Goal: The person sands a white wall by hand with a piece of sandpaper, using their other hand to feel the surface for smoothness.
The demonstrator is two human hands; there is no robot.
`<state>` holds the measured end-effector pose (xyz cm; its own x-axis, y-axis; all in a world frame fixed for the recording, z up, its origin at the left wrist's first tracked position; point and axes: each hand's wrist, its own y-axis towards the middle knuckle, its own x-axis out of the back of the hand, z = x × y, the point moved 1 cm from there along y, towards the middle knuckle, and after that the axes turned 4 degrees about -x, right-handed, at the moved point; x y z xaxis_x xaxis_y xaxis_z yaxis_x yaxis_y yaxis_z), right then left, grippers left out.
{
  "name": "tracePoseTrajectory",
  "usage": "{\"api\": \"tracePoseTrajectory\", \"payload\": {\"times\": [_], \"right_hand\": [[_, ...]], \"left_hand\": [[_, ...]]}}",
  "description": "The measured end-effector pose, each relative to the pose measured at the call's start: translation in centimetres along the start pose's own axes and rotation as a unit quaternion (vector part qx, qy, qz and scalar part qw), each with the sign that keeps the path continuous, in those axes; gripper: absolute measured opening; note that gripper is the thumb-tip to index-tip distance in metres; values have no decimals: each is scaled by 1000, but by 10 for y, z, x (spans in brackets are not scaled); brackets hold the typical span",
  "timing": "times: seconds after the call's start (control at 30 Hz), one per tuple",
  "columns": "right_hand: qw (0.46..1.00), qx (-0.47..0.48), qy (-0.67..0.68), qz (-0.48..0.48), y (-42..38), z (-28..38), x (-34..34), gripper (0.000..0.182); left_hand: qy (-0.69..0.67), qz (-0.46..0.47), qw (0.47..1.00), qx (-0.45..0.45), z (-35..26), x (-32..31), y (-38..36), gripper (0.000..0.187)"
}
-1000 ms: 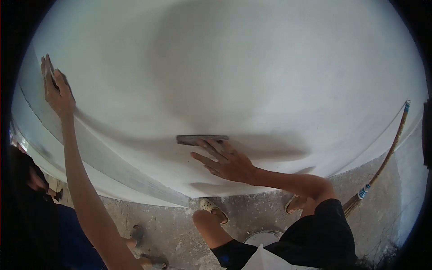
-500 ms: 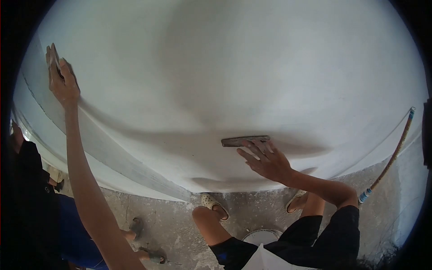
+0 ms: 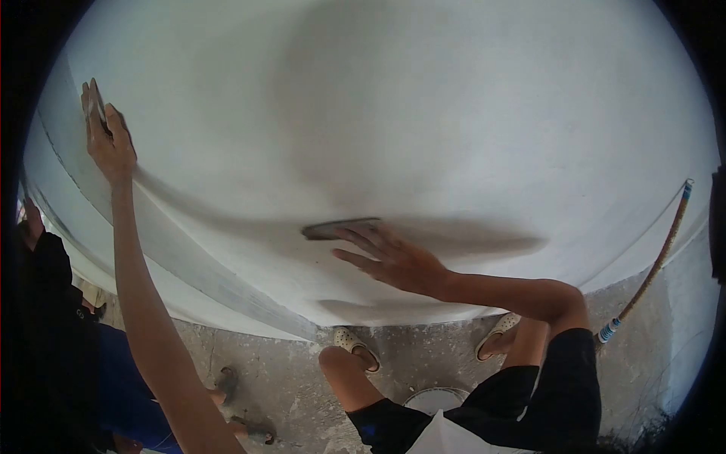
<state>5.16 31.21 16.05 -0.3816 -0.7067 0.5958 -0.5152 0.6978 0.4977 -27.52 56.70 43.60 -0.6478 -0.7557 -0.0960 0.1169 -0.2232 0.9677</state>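
Observation:
A pale, smooth wall fills most of the view. My left hand rests on it high at the left edge, arm stretched out, fingers straight and nothing seen in them. Lower down, near the middle, my right hand grips a flat, dark grey sanding block against the surface. Its fingers lie over the block's right part, while the thumb side points left below it. The block's face toward the wall is hidden.
A thin stick with blue-and-white wrapping leans at the right. Another person in dark clothes is at lower left. A round white bucket lid shows between my knees. My feet in pale clogs stand on rough concrete floor.
My right hand has slid the sanding block leftward along the wall, and the forearm has swung with it. My left hand stays in nearly the same place.

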Motion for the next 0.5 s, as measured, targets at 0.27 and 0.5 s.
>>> {"api": "tracePoseTrajectory", "payload": {"times": [0.27,0.5], "right_hand": [[994,-19,70,82,-75,-14,3,60],[999,-16,45,-9,8,-7,10,72]], "left_hand": [[33,-36,998,-46,8,-2,-1,51],[7,-5,1000,28,10,-7,-10,53]]}}
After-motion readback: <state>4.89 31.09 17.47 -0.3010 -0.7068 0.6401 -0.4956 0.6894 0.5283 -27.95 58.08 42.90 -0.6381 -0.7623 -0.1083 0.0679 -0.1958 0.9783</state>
